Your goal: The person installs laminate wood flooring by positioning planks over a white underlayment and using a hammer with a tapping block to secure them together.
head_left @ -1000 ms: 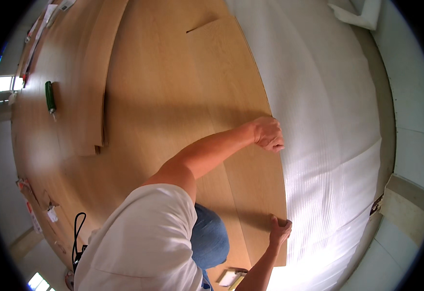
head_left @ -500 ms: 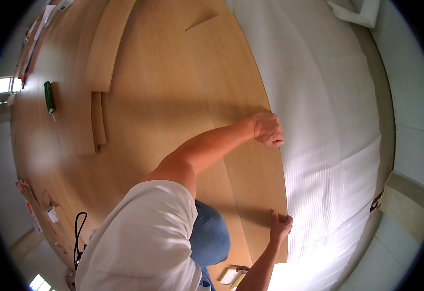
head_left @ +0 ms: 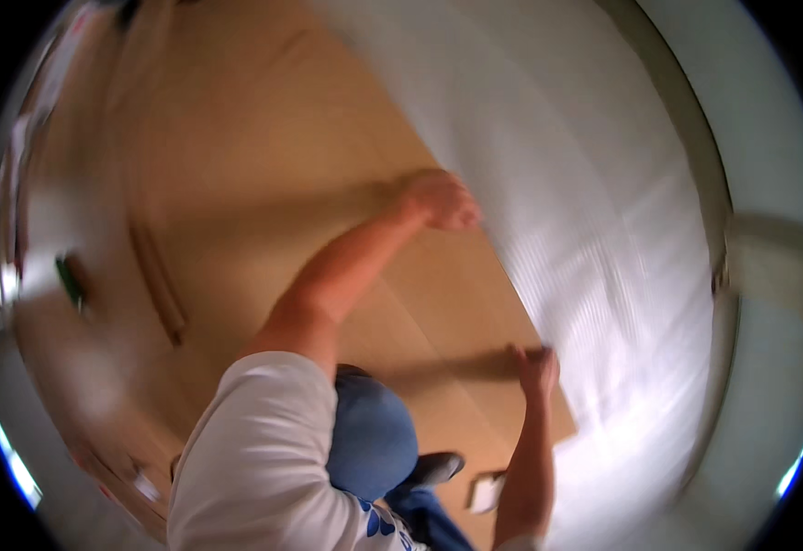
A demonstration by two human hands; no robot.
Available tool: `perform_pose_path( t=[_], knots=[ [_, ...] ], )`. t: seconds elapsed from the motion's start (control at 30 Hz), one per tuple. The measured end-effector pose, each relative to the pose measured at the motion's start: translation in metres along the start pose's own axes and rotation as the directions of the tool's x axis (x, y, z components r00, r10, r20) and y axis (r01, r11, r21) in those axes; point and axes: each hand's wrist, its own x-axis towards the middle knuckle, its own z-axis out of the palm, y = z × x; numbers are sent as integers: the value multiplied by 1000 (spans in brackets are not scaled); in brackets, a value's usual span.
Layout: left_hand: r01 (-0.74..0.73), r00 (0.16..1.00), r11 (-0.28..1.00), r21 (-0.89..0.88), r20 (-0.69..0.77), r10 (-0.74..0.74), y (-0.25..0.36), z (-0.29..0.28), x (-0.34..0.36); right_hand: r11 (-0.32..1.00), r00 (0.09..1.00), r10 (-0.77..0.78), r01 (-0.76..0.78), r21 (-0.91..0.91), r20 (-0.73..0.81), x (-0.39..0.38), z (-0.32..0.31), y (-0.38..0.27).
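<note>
A light wood-look floor plank [head_left: 475,308] forms the outer row of the laid floor, its long edge against white ribbed underlay [head_left: 594,220]. My left hand [head_left: 443,200] is closed at that edge, knuckles over the underlay; blur softens its fingers. Nearer to me, by the plank's near end, my right hand [head_left: 537,370] grips the same edge, with its thumb above the plank and its other fingers hidden over the side. My bent knee [head_left: 372,439] in blue jeans is on the left of the plank.
Loose planks [head_left: 155,280] lie on the floor to the left. Farther left is a green tube-like thing [head_left: 71,283]. A small white flat item [head_left: 487,493] lies near my foot [head_left: 436,468]. Along the right runs a pale wall [head_left: 773,174].
The whole view has turned and blurred, so the plank's edge now slants more. Both hands stay at the edge. My foot has come into sight beside the knee.
</note>
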Motion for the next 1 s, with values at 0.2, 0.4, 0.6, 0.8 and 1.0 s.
perform_pose_path(
  t=[0.2,0.4,0.6,0.8,1.0],
  knots=[
    [169,955,975,148,222,-199,13,-10,-4,983,933,81,-16,182,-352,-53,9,74],
    [32,987,968,248,146,-70,-1,-9,-18,776,713,623,-616,137,-321,-256,72,266],
    [93,957,951,296,235,-167,4,-22,-18,779,779,626,-626,-45,6,-346,103,290],
    [335,920,932,140,164,-356,36,-45,-6,916,918,393,-396,60,56,-267,92,289],
    [167,984,964,209,29,-177,68,-37,-27,887,966,233,-259,382,112,-391,127,364]
  ],
)
